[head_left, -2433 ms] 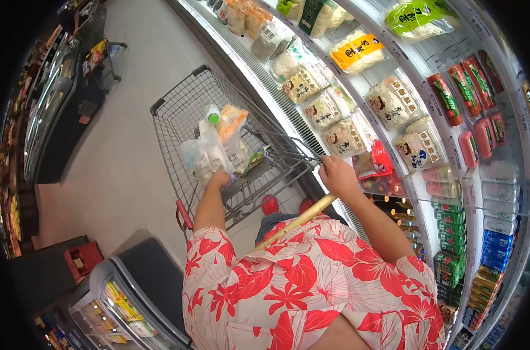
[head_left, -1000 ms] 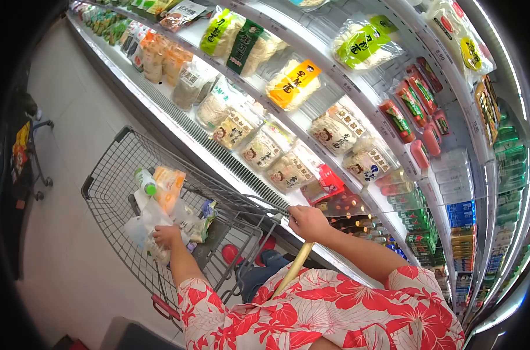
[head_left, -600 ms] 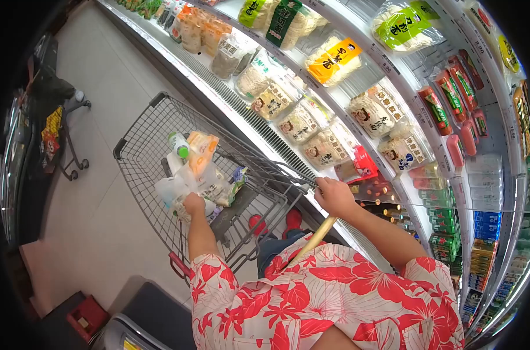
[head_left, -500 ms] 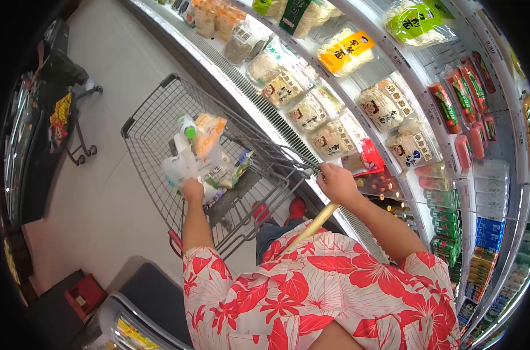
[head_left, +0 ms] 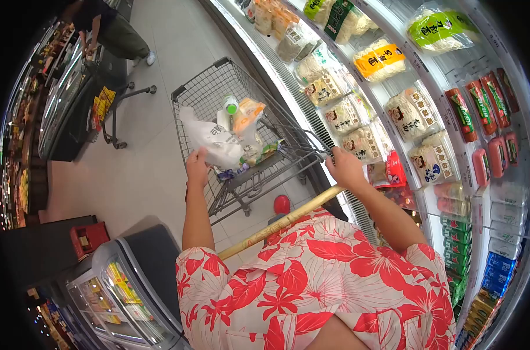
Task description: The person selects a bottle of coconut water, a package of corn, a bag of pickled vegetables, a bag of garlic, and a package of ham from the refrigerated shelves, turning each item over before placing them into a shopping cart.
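Observation:
A grey wire shopping cart (head_left: 259,84) stands in front of me, its pale yellow handle bar (head_left: 282,221) close to my shirt. My left hand (head_left: 198,166) is closed at the cart's left rim, right beside a white plastic bag (head_left: 215,143); its fingers are partly hidden. On the cart's right rim, near the handle, my right hand (head_left: 344,168) is closed. Inside the basket lie a bottle with a green cap (head_left: 230,105), an orange-and-white package (head_left: 248,115) and some smaller packs (head_left: 262,154), partly covered by the bag.
Along the right runs a chilled shelf with noodle packs (head_left: 414,114), red sausage packs (head_left: 460,114) and drink cans (head_left: 454,254). A person (head_left: 116,35) stands at the upper left beside another cart (head_left: 125,119). A display freezer (head_left: 125,280) is at the lower left.
The basket and its contents now appear farther right and higher. The white bag looks fuller, and my left hand has moved from over it to the cart's rim. A person has come into view.

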`<state>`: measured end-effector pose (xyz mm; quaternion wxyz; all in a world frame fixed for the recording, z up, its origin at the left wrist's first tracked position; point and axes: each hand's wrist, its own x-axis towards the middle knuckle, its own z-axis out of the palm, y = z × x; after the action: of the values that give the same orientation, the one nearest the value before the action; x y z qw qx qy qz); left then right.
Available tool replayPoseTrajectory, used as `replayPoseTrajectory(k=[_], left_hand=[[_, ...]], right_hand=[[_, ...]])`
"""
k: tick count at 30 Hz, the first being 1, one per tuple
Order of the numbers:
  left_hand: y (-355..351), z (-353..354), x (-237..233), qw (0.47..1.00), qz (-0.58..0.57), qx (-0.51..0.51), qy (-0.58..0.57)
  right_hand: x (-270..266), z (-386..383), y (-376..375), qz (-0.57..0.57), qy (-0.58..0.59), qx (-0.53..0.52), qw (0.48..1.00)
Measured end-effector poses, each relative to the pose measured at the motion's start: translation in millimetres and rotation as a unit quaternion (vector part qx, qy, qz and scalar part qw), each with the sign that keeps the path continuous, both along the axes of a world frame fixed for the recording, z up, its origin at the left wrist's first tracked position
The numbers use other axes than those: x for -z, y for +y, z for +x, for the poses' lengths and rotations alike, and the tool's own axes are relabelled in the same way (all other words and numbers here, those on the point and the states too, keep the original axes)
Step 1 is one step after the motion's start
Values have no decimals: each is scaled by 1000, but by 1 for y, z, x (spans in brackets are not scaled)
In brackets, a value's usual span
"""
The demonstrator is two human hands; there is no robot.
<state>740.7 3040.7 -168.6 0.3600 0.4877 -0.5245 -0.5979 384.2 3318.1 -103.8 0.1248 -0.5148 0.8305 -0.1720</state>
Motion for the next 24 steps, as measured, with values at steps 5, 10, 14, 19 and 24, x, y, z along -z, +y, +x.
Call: replayPoseTrajectory(k=[5, 10, 14, 19, 24], left_hand=[[59, -22, -97, 963, 24, 51, 265], [134, -76, -159, 883, 127, 141, 430], [174, -118, -156, 832, 247, 172, 465], [182, -142, -125, 817, 351, 176, 422], [191, -150, -133, 861, 231, 247, 380]], right_hand=[[-10, 3, 6, -100, -53, -2, 994], [-32, 6, 13, -110, -480, -26, 870], [-69, 32, 39, -82, -841, 24, 534], [-83, 26, 75, -91, -853, -42, 513], [-75, 21, 87, -121, -831, -28, 542]])
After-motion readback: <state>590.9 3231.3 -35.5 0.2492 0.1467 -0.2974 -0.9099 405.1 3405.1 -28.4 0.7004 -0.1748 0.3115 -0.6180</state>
